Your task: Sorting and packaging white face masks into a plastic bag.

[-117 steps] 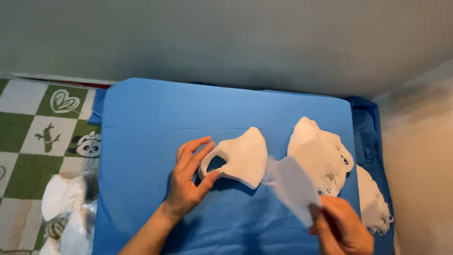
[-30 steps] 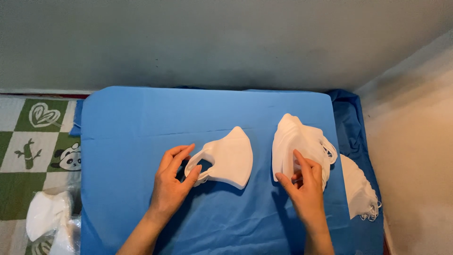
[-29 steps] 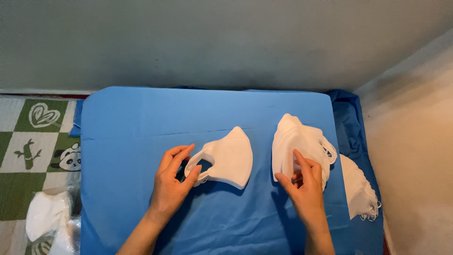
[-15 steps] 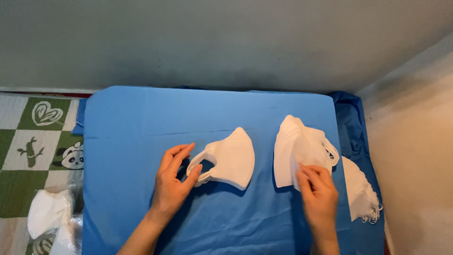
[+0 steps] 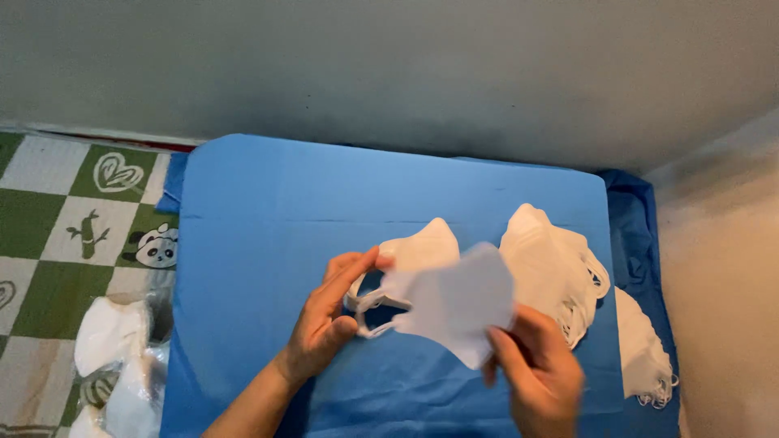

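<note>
The white masks [image 5: 454, 304] look like soft, matt non-woven fabric; the blue cover [image 5: 268, 219] is smooth matt cloth.

blue cloth [image 5: 268, 211] | checked mat [image 5: 49, 211] | grey wall [image 5: 389, 65]

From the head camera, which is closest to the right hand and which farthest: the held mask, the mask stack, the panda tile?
1. Held mask, in the right hand.
2. Mask stack, just beyond it, to the right.
3. Panda tile, far left on the floor.

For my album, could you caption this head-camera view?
Over a blue table, the right hand lifts a white mask; the left hand steadies another.
</note>
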